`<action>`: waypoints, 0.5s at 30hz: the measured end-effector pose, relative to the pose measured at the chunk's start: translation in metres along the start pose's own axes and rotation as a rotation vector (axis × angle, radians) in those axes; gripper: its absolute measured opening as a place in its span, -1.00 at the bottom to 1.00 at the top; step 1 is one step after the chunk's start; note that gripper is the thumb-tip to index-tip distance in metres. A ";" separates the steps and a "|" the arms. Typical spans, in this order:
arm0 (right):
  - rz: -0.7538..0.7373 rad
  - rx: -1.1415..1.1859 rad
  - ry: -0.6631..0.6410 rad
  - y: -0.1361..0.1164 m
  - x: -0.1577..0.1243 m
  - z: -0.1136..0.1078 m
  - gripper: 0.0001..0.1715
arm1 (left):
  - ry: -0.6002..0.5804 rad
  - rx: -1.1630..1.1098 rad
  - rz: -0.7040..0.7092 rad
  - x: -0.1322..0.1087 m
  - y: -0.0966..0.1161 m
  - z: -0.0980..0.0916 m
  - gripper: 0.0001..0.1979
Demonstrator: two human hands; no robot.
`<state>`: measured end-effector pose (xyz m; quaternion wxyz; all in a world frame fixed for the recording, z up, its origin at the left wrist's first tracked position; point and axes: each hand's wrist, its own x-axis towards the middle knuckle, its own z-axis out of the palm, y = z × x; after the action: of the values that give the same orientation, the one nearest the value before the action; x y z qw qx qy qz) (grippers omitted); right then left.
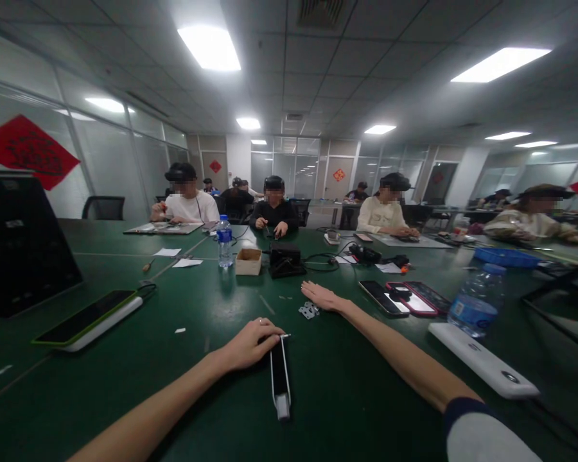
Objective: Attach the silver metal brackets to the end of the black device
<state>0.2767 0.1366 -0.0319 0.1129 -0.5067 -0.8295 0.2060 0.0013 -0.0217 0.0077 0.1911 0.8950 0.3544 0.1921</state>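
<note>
Green covers the whole surface [212,301], and both of the person's bare forearms reach out over it. The left hand [250,345] is curled, its fingertips closed on the far end of a slim black device [280,372] with pale edges. This device lies flat on the surface, its length pointing back toward the person. The right hand [322,297] lies farther out, palm down and flat with the fingers stretched together, holding nothing. Just beside its fingertips sits a small metal part [309,311]; whether they touch it cannot be told.

Right of that hand lie two dark phones [383,298], a red-edged one [411,301] between them, then a water bottle [476,300] and a white power bank [481,360]. On the left a phone rests on a green-and-white pack [89,319]. Farther off stand a cardboard box [248,261] and a second bottle [225,240], and other people [274,215] sit along the far side.
</note>
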 end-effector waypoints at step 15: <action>0.346 -0.385 0.556 0.082 -0.119 -0.070 -0.51 | -0.003 -0.002 0.005 0.003 -0.008 0.002 -0.64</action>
<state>0.4248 0.0796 -0.0049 0.2000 -0.6879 -0.6927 -0.0828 -0.0003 -0.0148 0.0033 0.1919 0.8961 0.3516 0.1914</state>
